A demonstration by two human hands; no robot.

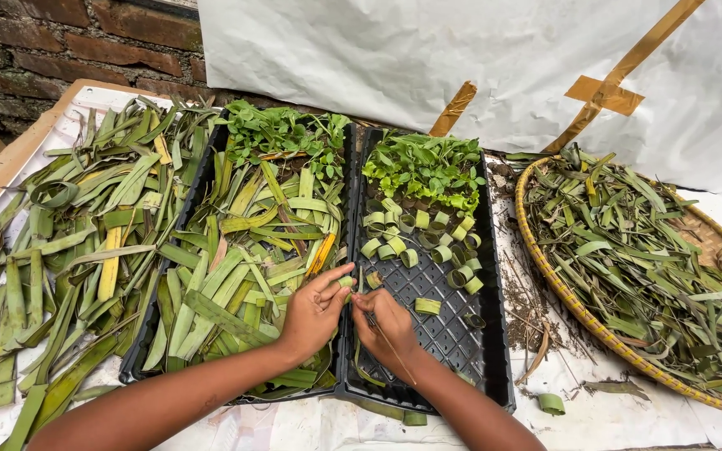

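Left hand [315, 311] pinches a small rolled green leaf ring [346, 283] at its fingertips, above the seam between two black plastic trays [495, 351]. Right hand [388, 324], just beside it, grips a thin brown stick [390, 348] pointing toward the ring.

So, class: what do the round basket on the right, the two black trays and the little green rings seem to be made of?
Round basket: woven cane or bamboo, going by its plaited yellowish rim. Black trays: probably moulded plastic, dark and slightly glossy, with a gridded floor. Green rings: strips of fresh leaf curled into loops, matt, the same green as the cut leaves alongside.
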